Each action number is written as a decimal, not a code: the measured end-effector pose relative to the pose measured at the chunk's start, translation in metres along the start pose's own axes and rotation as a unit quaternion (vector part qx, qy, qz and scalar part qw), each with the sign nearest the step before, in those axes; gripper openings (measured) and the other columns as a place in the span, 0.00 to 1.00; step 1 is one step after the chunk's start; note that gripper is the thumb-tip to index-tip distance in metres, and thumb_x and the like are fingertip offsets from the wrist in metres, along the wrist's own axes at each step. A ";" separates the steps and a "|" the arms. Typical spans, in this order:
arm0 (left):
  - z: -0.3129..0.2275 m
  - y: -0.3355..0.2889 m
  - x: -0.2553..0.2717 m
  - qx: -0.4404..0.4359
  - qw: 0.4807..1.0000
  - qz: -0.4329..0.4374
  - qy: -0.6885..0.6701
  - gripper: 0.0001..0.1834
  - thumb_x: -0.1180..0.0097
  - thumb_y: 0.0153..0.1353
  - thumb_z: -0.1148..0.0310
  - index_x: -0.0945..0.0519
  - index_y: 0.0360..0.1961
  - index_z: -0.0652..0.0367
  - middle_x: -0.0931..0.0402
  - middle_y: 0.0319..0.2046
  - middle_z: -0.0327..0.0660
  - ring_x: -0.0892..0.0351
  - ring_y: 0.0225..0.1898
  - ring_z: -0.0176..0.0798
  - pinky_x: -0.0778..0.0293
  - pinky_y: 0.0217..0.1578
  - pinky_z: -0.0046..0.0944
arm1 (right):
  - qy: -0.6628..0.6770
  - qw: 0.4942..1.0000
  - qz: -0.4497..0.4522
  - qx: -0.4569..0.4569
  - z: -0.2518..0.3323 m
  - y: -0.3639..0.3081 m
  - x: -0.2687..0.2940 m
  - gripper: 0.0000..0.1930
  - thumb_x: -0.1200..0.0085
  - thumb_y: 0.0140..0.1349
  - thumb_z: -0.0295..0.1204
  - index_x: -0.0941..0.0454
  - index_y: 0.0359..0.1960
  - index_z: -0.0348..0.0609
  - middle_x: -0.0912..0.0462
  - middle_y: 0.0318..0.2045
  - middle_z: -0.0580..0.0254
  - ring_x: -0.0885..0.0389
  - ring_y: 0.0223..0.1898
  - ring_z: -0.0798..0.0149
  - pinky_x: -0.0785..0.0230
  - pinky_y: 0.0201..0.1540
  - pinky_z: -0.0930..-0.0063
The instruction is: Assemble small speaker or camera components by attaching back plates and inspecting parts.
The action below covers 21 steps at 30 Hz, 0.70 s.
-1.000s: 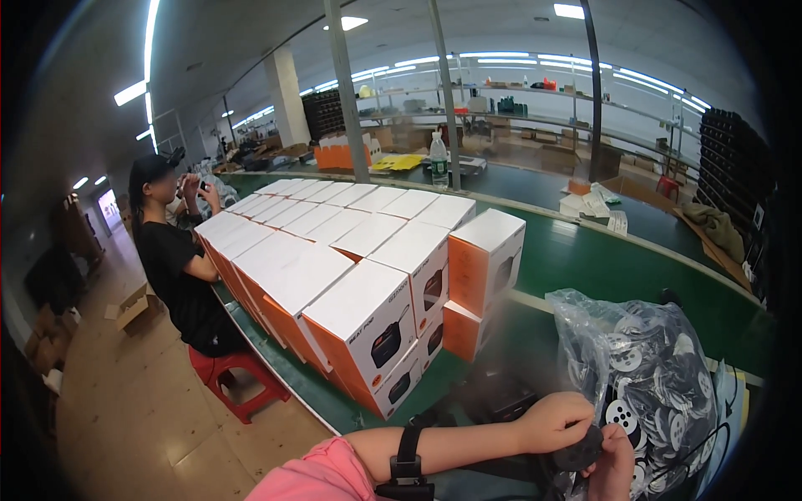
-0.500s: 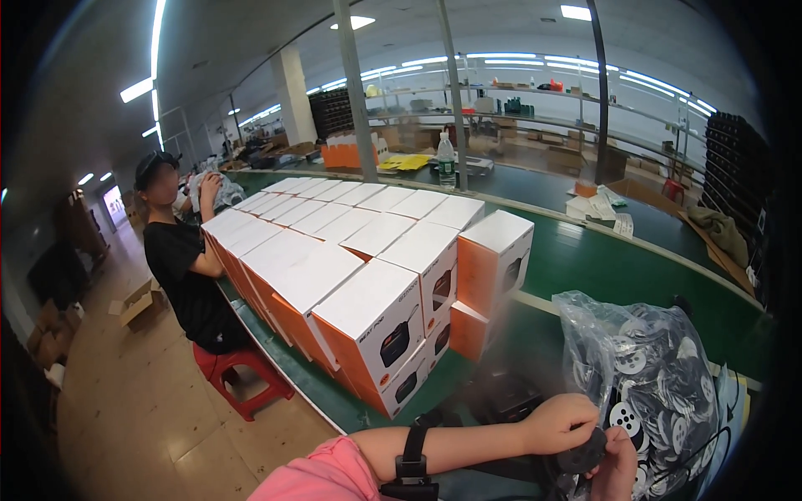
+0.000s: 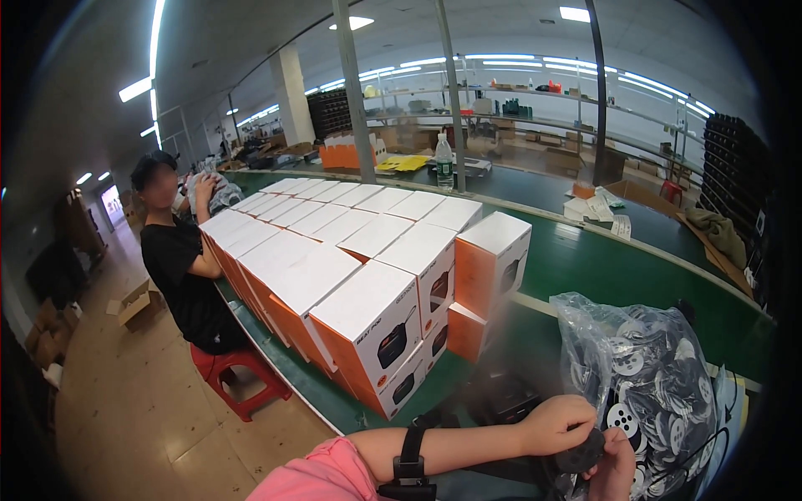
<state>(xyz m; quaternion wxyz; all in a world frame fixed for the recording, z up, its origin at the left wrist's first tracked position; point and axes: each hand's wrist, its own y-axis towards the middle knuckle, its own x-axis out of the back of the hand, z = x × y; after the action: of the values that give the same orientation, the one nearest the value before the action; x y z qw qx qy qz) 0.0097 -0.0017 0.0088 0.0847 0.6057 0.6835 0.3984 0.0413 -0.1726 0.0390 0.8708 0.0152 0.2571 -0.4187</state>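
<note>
a: what is the left hand (image 3: pixel 561 424) doing now?

b: it is closing into a loose fist around a small dark part (image 3: pixel 576 457), just beside the clear plastic bag (image 3: pixel 647 380) of black and white round pieces, at the near edge of the green conveyor table (image 3: pixel 618 271).

a: and the right hand (image 3: pixel 614 472)?

b: it is pressing against the same dark part from below, fingers curled on it, though most of it is cut off by the lower edge, so i cannot tell how firmly it is gripping.

a: is anything shifting since a second ago?

b: the hands are barely moving; both are staying on the part, so the handling is probably still going on. the view is mostly tilting. the stacked orange and white boxes (image 3: pixel 368 321) are sitting to the left, and a seated person in black (image 3: pixel 180 267) is working at the far left edge.
</note>
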 end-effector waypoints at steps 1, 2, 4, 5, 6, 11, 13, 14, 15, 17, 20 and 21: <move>0.000 0.000 0.000 0.003 1.000 -0.003 -0.004 0.05 0.52 0.51 0.74 0.31 0.22 0.64 0.33 0.21 0.46 0.33 0.27 0.49 0.36 0.29 0.42 | 0.003 1.000 0.003 0.002 0.000 0.000 0.000 0.08 0.54 0.52 0.34 0.30 0.29 0.44 0.30 0.19 0.71 0.35 0.16 0.75 0.44 0.16 0.85; 0.000 0.000 0.000 0.006 1.000 -0.005 -0.008 0.05 0.52 0.51 0.74 0.31 0.22 0.65 0.33 0.21 0.46 0.33 0.27 0.49 0.36 0.30 0.41 | 0.007 1.000 0.005 0.004 0.000 0.000 0.000 0.08 0.54 0.52 0.34 0.30 0.29 0.44 0.30 0.19 0.71 0.35 0.16 0.75 0.44 0.16 0.85; 0.002 -0.001 0.001 0.008 1.000 -0.016 -0.017 0.05 0.53 0.51 0.74 0.32 0.22 0.65 0.33 0.22 0.46 0.33 0.27 0.49 0.36 0.30 0.41 | 0.013 1.000 0.012 0.007 0.000 0.000 0.000 0.08 0.54 0.52 0.34 0.30 0.29 0.44 0.30 0.18 0.70 0.35 0.15 0.75 0.44 0.16 0.84; 0.002 -0.001 0.001 0.010 0.999 -0.021 -0.026 0.05 0.53 0.52 0.74 0.32 0.23 0.65 0.33 0.22 0.46 0.33 0.27 0.49 0.36 0.30 0.41 | 0.017 1.000 0.017 0.007 0.000 0.000 0.000 0.08 0.53 0.52 0.34 0.30 0.29 0.44 0.30 0.18 0.70 0.35 0.15 0.75 0.44 0.16 0.84; 0.003 -0.001 0.001 0.007 0.999 -0.022 -0.025 0.05 0.53 0.52 0.74 0.32 0.23 0.65 0.34 0.22 0.46 0.33 0.27 0.49 0.36 0.30 0.41 | 0.021 1.000 0.021 0.008 0.000 0.000 0.000 0.08 0.53 0.53 0.34 0.30 0.29 0.44 0.31 0.18 0.70 0.36 0.15 0.74 0.44 0.16 0.84; 0.005 -0.002 0.002 0.016 0.999 -0.020 -0.032 0.05 0.54 0.53 0.74 0.33 0.24 0.65 0.34 0.23 0.46 0.33 0.27 0.49 0.36 0.30 0.41 | 0.024 0.999 0.036 0.012 0.002 -0.001 -0.002 0.07 0.53 0.53 0.33 0.30 0.29 0.44 0.31 0.18 0.70 0.36 0.15 0.74 0.45 0.16 0.83; 0.005 -0.002 0.003 0.016 0.999 -0.017 -0.028 0.05 0.54 0.53 0.74 0.33 0.24 0.65 0.34 0.23 0.46 0.33 0.28 0.49 0.36 0.30 0.40 | 0.019 0.999 0.038 0.013 0.003 -0.001 -0.002 0.07 0.53 0.53 0.34 0.30 0.29 0.44 0.31 0.17 0.70 0.37 0.15 0.74 0.46 0.16 0.83; 0.005 -0.003 0.003 0.017 0.999 -0.016 -0.026 0.05 0.54 0.53 0.74 0.32 0.24 0.65 0.34 0.23 0.46 0.33 0.28 0.48 0.36 0.30 0.40 | 0.016 0.999 0.040 0.014 0.003 0.000 -0.003 0.08 0.53 0.54 0.34 0.31 0.29 0.44 0.32 0.17 0.70 0.37 0.14 0.74 0.47 0.15 0.83; 0.006 -0.003 0.003 0.021 0.999 -0.017 -0.024 0.06 0.54 0.54 0.74 0.32 0.24 0.65 0.34 0.23 0.46 0.33 0.28 0.49 0.36 0.30 0.40 | 0.013 0.999 0.041 0.015 0.002 0.000 -0.003 0.08 0.53 0.54 0.34 0.31 0.29 0.44 0.32 0.17 0.71 0.38 0.14 0.75 0.48 0.15 0.83; 0.008 -0.003 0.002 0.027 0.999 -0.015 -0.030 0.06 0.54 0.54 0.73 0.32 0.24 0.65 0.34 0.23 0.46 0.33 0.28 0.49 0.36 0.31 0.40 | 0.035 0.996 0.078 0.001 0.000 0.002 -0.002 0.09 0.53 0.55 0.35 0.30 0.31 0.42 0.29 0.20 0.68 0.33 0.17 0.72 0.42 0.19 0.82; 0.011 -0.006 0.002 0.017 1.000 -0.015 -0.020 0.06 0.55 0.56 0.73 0.30 0.26 0.65 0.32 0.25 0.46 0.31 0.28 0.48 0.34 0.31 0.40 | -0.009 0.999 0.006 0.037 -0.005 0.004 0.002 0.10 0.53 0.53 0.37 0.30 0.29 0.45 0.30 0.18 0.69 0.37 0.12 0.73 0.46 0.13 0.79; 0.012 -0.007 0.003 0.015 1.000 -0.017 -0.015 0.07 0.55 0.57 0.72 0.29 0.27 0.65 0.31 0.25 0.46 0.30 0.29 0.47 0.34 0.32 0.39 | -0.021 0.999 -0.038 0.013 -0.007 0.005 0.004 0.09 0.51 0.52 0.35 0.29 0.31 0.45 0.31 0.17 0.68 0.37 0.12 0.72 0.46 0.13 0.78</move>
<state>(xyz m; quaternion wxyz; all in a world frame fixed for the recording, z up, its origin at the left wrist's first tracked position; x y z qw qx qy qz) 0.0109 0.0066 -0.0025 0.0924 0.6014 0.6983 0.3771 0.0443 -0.1702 0.0300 0.8592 0.0083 0.2341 -0.4548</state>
